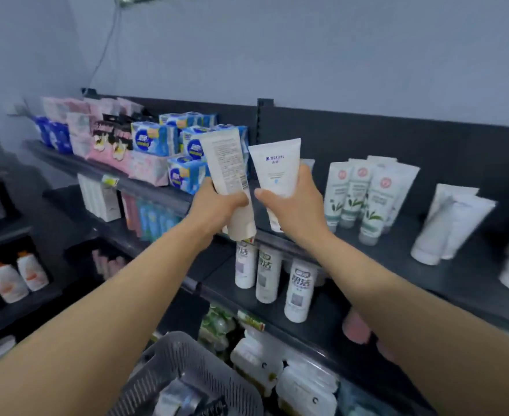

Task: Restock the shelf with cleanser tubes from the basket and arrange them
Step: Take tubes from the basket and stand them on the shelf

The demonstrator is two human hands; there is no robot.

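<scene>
Mid-restock. Left hand (217, 205) grips a cream plastic tube (227, 172); right hand (295, 205) grips a white plastic tube (277, 166), both raised before the black metal shelf (427, 253). Standing tubes at 3 o'clock; grey mesh basket (193, 364) at 6 o'clock, contents unclear.

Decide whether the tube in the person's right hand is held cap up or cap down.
Cap down. The tube has its wide crimped end on top, and its other end pokes out below the right hand.
</scene>
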